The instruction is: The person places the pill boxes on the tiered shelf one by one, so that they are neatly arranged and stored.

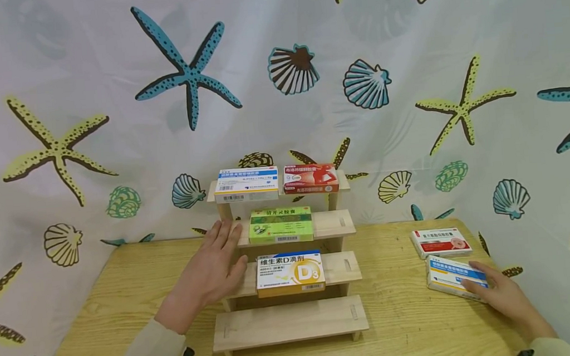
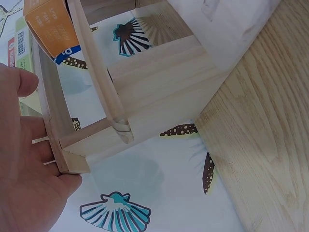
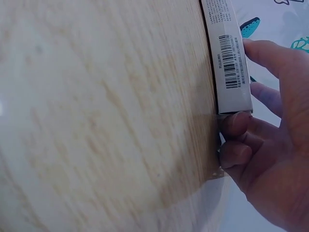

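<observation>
My left hand [image 1: 214, 267] rests against the left end of a stepped wooden rack [image 1: 288, 323], its fingers fairly straight on the second tier from the top. In the left wrist view the fingers lie along that board's end. My right hand [image 1: 505, 297] grips the right end of a blue-and-white medicine box [image 1: 451, 276] on the table, with the thumb across its top. The right wrist view shows the box's barcoded side [image 3: 229, 60]. Just behind it lies a red-and-white medicine box [image 1: 441, 242].
The rack's top tier holds a blue-and-white box [image 1: 246, 184] and a red box [image 1: 310, 179]. A green box [image 1: 281, 224] stands on the second tier, a vitamin D box [image 1: 289, 272] on the third. Behind the wooden table [image 1: 397, 331] hangs a starfish-and-shell curtain [image 1: 261, 129].
</observation>
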`<move>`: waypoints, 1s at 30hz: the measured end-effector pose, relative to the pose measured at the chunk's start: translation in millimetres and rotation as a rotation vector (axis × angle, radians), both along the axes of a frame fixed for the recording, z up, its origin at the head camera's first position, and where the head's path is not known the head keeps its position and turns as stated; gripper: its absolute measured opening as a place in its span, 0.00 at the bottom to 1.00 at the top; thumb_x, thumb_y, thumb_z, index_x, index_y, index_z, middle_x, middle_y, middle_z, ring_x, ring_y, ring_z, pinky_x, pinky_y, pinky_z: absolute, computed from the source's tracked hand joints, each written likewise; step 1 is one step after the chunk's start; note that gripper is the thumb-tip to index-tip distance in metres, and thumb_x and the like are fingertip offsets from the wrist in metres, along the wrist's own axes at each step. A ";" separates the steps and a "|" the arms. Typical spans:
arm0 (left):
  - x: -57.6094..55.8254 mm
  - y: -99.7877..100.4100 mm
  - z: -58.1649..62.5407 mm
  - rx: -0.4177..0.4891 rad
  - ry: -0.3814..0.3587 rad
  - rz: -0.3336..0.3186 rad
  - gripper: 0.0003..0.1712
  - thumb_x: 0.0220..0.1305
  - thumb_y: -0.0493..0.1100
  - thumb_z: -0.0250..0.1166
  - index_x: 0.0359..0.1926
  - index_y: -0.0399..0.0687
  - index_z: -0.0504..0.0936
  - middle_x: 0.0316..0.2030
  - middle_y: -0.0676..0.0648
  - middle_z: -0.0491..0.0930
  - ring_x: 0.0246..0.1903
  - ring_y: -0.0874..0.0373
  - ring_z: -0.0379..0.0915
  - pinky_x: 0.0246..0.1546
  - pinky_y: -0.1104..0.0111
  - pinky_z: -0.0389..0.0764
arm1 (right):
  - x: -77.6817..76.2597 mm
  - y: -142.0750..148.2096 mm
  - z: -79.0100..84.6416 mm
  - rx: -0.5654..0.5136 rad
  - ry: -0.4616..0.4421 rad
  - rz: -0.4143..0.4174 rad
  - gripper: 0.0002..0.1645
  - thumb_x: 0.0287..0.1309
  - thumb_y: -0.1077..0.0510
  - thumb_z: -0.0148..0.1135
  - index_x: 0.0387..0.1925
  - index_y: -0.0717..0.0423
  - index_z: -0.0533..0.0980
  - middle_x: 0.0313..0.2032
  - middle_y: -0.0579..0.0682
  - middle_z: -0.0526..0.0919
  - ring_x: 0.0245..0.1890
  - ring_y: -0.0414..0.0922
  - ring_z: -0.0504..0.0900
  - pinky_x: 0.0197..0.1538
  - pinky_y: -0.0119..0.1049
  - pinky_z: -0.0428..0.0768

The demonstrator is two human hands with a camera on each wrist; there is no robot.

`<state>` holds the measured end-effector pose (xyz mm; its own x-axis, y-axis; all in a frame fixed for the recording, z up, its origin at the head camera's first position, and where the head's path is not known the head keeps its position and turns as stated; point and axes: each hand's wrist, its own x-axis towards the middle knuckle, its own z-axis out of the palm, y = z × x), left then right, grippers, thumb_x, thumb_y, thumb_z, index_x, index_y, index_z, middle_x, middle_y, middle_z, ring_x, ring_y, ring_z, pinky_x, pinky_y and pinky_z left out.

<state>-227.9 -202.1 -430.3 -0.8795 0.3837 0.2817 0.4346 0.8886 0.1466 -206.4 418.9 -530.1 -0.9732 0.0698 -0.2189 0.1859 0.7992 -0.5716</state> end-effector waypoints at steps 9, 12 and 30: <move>-0.4 -0.3 -1.1 -0.005 -0.001 0.005 0.42 0.78 0.54 0.52 0.80 0.32 0.58 0.80 0.28 0.55 0.81 0.30 0.49 0.81 0.45 0.59 | -0.2 -1.4 4.1 -0.006 -0.027 0.021 0.58 0.72 0.31 0.58 0.82 0.65 0.51 0.79 0.77 0.49 0.77 0.79 0.49 0.73 0.78 0.56; -0.3 -0.3 -1.0 -0.010 0.002 0.007 0.42 0.77 0.54 0.52 0.80 0.32 0.58 0.80 0.28 0.55 0.80 0.29 0.49 0.81 0.44 0.59 | -2.0 -0.7 3.5 -0.002 -0.047 0.026 0.60 0.71 0.30 0.58 0.83 0.65 0.49 0.79 0.77 0.48 0.77 0.79 0.50 0.73 0.79 0.56; -0.3 -0.5 0.0 0.006 -0.002 0.001 0.41 0.77 0.53 0.52 0.80 0.32 0.58 0.80 0.28 0.56 0.81 0.30 0.49 0.81 0.45 0.58 | 1.5 -3.3 -2.1 0.079 0.065 0.067 0.66 0.55 0.32 0.77 0.80 0.65 0.58 0.71 0.82 0.59 0.67 0.77 0.66 0.67 0.77 0.66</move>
